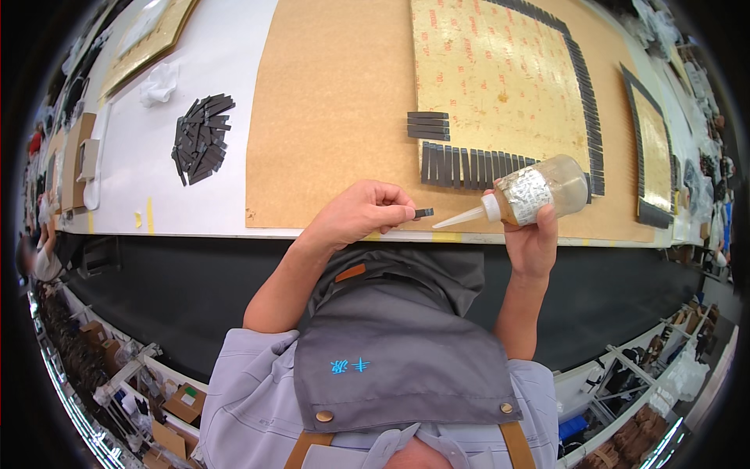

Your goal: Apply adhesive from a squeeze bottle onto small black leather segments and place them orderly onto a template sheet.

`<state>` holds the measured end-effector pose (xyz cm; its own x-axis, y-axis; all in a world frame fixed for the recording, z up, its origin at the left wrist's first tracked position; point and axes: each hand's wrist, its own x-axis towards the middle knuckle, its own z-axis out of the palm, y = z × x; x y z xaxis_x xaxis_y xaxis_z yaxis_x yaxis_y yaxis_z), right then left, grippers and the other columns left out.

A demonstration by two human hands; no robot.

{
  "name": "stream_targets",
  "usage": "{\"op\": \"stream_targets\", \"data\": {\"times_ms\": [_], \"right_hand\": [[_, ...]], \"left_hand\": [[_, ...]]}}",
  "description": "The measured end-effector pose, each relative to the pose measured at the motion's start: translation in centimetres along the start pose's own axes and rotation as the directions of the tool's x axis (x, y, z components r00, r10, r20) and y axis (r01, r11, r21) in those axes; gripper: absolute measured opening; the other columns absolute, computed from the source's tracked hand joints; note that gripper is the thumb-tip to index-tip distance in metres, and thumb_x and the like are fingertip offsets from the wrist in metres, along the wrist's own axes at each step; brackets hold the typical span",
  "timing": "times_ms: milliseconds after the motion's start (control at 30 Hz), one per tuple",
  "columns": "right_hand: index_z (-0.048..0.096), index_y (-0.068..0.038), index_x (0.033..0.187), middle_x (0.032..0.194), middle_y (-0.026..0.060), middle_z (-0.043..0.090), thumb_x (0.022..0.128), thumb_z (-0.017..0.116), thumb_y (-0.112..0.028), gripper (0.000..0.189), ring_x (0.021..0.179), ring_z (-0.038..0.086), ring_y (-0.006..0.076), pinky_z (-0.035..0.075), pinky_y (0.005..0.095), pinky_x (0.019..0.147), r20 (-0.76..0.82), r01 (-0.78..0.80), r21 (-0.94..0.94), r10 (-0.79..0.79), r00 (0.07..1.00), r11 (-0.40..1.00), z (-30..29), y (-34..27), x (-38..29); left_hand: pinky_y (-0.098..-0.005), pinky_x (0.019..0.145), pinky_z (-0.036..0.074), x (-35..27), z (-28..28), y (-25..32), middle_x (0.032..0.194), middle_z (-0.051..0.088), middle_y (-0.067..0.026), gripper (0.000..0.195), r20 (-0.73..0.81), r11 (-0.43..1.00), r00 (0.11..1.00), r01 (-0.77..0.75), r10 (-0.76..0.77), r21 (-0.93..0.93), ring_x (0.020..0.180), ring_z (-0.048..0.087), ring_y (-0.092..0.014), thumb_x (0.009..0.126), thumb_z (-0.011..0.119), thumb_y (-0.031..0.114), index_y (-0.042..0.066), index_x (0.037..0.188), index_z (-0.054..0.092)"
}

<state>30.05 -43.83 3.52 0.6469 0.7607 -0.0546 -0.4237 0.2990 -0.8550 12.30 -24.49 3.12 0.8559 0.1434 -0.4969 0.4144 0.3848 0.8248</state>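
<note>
Between the thumb and fingers of my left hand (366, 214) is a short black strip (423, 213), its end pointing right. My right hand (530, 240) grips a translucent squeeze bottle (542, 190) with a silver label, tipped so its tapered nozzle (460, 218) points left, close to the strip but apart from it. Beyond my hands lies a yellowish board (498, 88) with red printing. Black strips (469, 167) stand in a row along its near edge, and more line its right and far edges. Several strips (428, 126) lie stacked sideways at its left corner.
A heap of black strips (202, 138) lies left on the white table (135, 199). Brown paper (334, 117) covers the middle. A second strip-edged board (653, 140) is at right, a crumpled white sheet (158, 85) and cardboard boxes (79, 161) at left. Another person (47, 252) is far left.
</note>
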Motion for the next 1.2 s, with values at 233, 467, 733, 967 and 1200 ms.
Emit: {"op": "stream_targets", "data": {"times_ms": [233,467,733,967,1200], "right_hand": [[0.039,-0.002,0.127,0.114,0.0157,0.055,0.084,0.058,-0.046,0.064,0.108,0.053,0.0308,0.046,0.0447,0.092,0.001,0.047,0.183,-0.048,0.999,0.982,0.2,-0.1,0.1],[0.038,-0.003,0.128,0.116,0.0157,0.054,0.085,0.057,-0.044,0.062,0.109,0.054,0.0286,0.045,0.0447,0.093,-0.080,0.062,0.110,-0.053,0.995,0.992,0.6,0.7,0.0],[0.038,-0.003,0.128,0.115,0.0149,0.055,0.082,0.062,-0.043,0.066,0.108,0.055,0.0268,0.044,0.0463,0.094,-0.114,0.105,0.101,-0.093,0.989,0.989,1.3,1.4,0.1],[0.041,-0.002,0.125,0.112,0.0157,0.057,0.080,0.064,-0.044,0.066,0.106,0.056,0.0281,0.044,0.0479,0.094,-0.065,0.092,0.074,-0.087,0.994,0.993,1.4,1.5,0.0],[0.042,0.000,0.124,0.111,0.0154,0.057,0.080,0.065,-0.041,0.064,0.105,0.056,0.0275,0.044,0.0491,0.093,-0.038,0.081,0.069,-0.079,0.996,0.994,1.8,1.5,-0.2]], "left_hand": [[-0.0188,0.056,0.036,0.4,-0.7,-1.0,0.073,0.055,0.0029,0.009,-0.069,0.979,0.978,-0.196,0.199,0.048,0.062,0.043,-0.003,0.081,0.065,0.007,0.000,0.085,0.064],[-0.0204,0.054,0.032,0.6,-1.2,-3.0,0.072,0.050,-0.0025,0.010,0.062,0.849,0.911,-0.352,0.407,-0.395,0.058,0.039,-0.007,0.083,0.059,0.008,0.000,0.089,0.061],[-0.0272,0.059,0.032,1.1,0.1,-3.4,0.067,0.044,-0.0031,0.014,0.106,0.773,0.851,-0.406,0.514,-0.488,0.055,0.035,-0.010,0.082,0.054,0.017,0.004,0.077,0.053],[-0.0287,0.060,0.031,1.1,0.4,-3.5,0.063,0.042,-0.0032,0.016,0.123,0.784,0.843,-0.420,0.523,-0.458,0.058,0.037,-0.013,0.078,0.055,0.019,0.005,0.072,0.051],[-0.0287,0.060,0.031,0.9,0.5,-3.3,0.063,0.042,-0.0034,0.017,0.120,0.814,0.858,-0.418,0.500,-0.404,0.058,0.037,-0.014,0.076,0.057,0.020,0.005,0.069,0.052]]}}
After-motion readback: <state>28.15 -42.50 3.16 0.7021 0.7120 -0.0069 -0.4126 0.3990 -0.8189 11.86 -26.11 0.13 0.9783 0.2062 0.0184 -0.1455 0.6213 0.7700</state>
